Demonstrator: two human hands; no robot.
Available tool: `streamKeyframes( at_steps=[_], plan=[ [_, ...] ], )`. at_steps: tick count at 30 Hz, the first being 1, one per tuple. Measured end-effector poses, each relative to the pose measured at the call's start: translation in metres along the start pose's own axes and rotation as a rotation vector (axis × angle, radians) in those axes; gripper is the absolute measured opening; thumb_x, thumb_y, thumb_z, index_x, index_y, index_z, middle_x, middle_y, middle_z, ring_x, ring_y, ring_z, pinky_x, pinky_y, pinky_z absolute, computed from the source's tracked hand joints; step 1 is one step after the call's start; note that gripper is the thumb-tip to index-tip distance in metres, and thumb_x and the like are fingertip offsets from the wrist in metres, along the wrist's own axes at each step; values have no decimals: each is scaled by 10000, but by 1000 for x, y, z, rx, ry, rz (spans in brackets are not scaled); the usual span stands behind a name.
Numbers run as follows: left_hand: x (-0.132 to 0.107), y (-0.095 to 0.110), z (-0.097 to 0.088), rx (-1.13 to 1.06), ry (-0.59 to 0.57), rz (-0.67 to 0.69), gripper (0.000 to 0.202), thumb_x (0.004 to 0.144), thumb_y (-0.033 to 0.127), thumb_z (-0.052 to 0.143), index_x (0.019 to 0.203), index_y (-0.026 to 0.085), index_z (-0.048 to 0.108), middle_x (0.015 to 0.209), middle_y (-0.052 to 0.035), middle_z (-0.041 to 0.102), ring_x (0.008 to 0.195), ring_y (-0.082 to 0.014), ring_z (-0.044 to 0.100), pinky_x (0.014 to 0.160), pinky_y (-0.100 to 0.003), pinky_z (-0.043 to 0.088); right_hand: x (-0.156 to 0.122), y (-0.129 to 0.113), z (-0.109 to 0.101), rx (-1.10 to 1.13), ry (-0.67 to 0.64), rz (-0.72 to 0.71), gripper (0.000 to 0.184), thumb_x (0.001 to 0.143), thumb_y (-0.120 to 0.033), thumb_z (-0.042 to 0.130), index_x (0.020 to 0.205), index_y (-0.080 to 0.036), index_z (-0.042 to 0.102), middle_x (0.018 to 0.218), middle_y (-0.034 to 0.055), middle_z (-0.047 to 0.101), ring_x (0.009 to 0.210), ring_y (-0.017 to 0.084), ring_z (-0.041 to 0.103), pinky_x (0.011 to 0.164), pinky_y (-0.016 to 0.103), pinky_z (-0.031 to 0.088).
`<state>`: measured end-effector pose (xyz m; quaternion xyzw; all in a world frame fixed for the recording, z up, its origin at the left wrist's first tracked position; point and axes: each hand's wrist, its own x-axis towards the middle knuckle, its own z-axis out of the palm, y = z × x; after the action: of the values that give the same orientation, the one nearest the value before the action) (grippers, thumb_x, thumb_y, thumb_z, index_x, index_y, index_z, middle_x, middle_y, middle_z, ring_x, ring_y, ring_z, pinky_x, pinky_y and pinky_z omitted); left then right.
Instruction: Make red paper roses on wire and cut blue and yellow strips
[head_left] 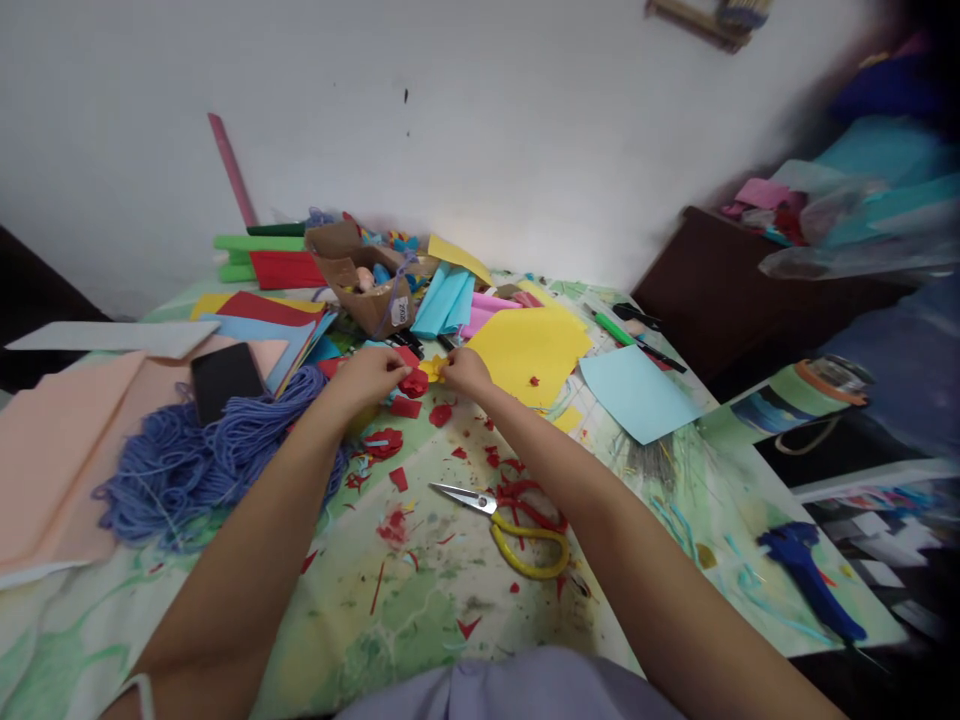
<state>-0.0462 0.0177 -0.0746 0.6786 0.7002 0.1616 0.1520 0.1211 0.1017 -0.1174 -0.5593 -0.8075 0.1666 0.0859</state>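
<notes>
Yarn (187, 460) in a loose blue heap lies on the bench (420, 600) against my left forearm, just below a black phone (225, 378). I judge that a drag of that arm could catch a loop and pull the heap across the work. The bits in my fingers look light and fiddly, so a slackened pinch could drop them among the red scraps (450, 440) beneath, where they would be hard to pick out.

My left hand (371, 375) is pinched almost closed, fingertips on a red paper piece (413, 382). Touching it on the right is a yellow paper piece (433, 368), nipped in the narrowly closed fingers of my right hand (465, 372). Both pieces sit just above the bench, in front of a large yellow sheet (529, 345). Scissors (510, 520) lie close by my right forearm, and a blue glue gun (806, 575) rests far right.
</notes>
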Motion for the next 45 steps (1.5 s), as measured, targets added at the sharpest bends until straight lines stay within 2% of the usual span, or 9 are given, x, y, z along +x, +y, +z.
streamKeyframes(
  at_steps=[5,10,17,22,28,32,39,42,45],
  plan=[
    [6,5,25,55,-24,-28,322,818,391,489,842,193,741,919,-101,744,942,-288,651,739,-346,459,-2,-7,-2,-28,-11,-26,234,849,-236,562,998,-167,729,1057,125,729,933,231,665,718,267,461],
    [8,5,32,73,-61,-42,313,839,382,500,916,210,750,998,-82,753,987,-272,657,763,-336,465,-17,2,-26,-65,52,-70,241,891,-290,548,986,-163,731,1053,139,725,952,254,660,758,300,462],
    [9,4,37,112,-64,-65,318,869,381,481,984,239,742,1119,-86,740,1110,-298,628,843,-377,464,-86,42,-71,-95,182,-97,244,937,-302,514,969,-163,711,1034,113,714,986,238,618,775,306,414],
    [10,5,36,133,-85,-61,321,873,389,487,961,223,748,1147,-120,727,1139,-355,609,867,-469,458,-141,78,-84,-117,243,-54,231,939,-219,483,864,-165,695,923,101,706,892,211,603,744,300,377],
    [8,10,24,161,-68,-52,370,878,432,463,960,206,744,1119,-166,721,1105,-409,604,826,-542,451,-191,109,-63,12,413,-3,255,935,-193,404,771,-189,600,807,79,657,819,206,569,737,301,375],
    [1,12,7,174,5,-57,430,875,467,424,968,185,735,1012,-174,731,993,-388,644,775,-492,466,-208,118,-35,42,574,-3,272,941,-227,322,738,-209,502,745,79,591,762,210,524,718,314,373],
    [-19,13,-32,255,239,-61,505,902,475,338,1116,156,665,1153,-193,689,1102,-385,603,826,-476,452,-208,121,-16,124,567,-52,243,875,-220,364,632,-237,364,642,43,506,675,193,467,680,317,350],
    [-19,12,-33,304,209,-77,436,873,426,423,1082,150,689,1135,-196,696,1101,-399,597,831,-487,438,-208,120,-15,149,561,-72,245,867,-212,376,623,-233,368,634,33,502,667,182,465,675,306,350],
    [-14,16,-18,338,121,-39,372,836,410,506,1012,168,726,1088,-174,722,1034,-373,622,801,-458,435,-208,120,-13,158,539,-94,243,859,-211,401,617,-228,383,624,26,510,652,175,461,665,297,347]
  ],
)
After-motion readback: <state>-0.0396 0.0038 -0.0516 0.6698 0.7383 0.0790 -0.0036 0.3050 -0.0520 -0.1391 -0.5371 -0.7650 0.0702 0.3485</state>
